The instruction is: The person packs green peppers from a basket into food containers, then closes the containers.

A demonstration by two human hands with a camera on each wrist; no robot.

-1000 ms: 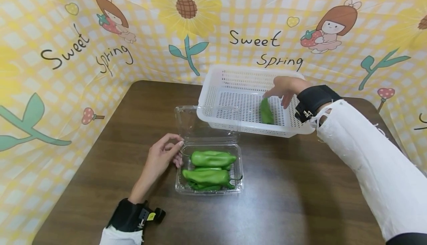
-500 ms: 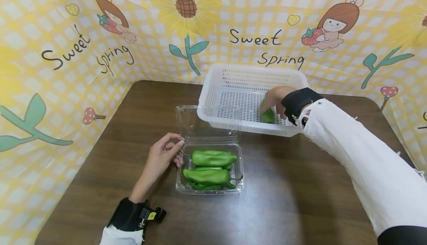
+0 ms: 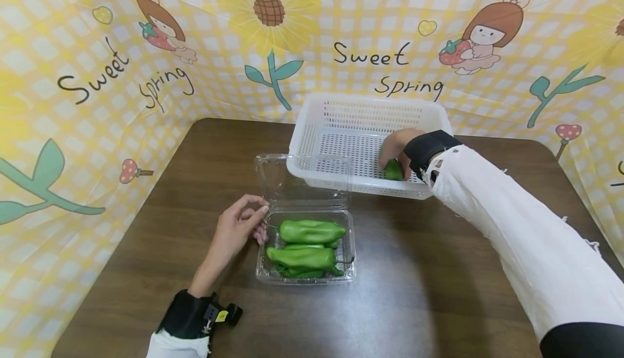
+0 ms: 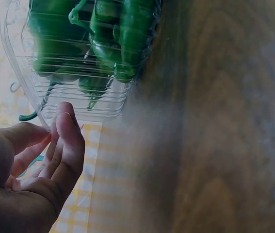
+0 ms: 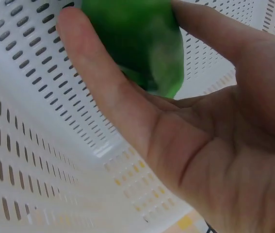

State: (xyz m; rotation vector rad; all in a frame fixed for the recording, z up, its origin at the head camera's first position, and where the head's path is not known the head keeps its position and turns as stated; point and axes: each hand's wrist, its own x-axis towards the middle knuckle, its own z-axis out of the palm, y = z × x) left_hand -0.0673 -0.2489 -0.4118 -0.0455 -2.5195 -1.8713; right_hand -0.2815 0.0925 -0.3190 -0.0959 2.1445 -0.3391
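Note:
Down in the white basket [image 3: 298,125], my right hand [image 3: 397,142] grips a green pepper [image 3: 392,170]. Thumb and fingers lie on either side of the pepper [image 5: 142,43] in the right wrist view, and the hand covers part of it in the head view. Several more green peppers [image 3: 312,232] lie in a clear plastic clamshell box [image 3: 352,239] nearer to me. My left hand [image 3: 239,228] pinches the box's left rim near the hinge corner. Seen from the left wrist, thumb and fingertips meet at the box wall [image 4: 79,109].
The box's raised clear lid [image 3: 304,182] leans back toward the basket and overlaps its front left corner in the head view. Under everything is a brown wooden table [image 3: 390,304]. A yellow checked cloth [image 3: 219,65] hangs behind and at the sides.
My right hand has come down and slightly left into the basket, closing its fingers around the pepper there. The left hand and the box have stayed put.

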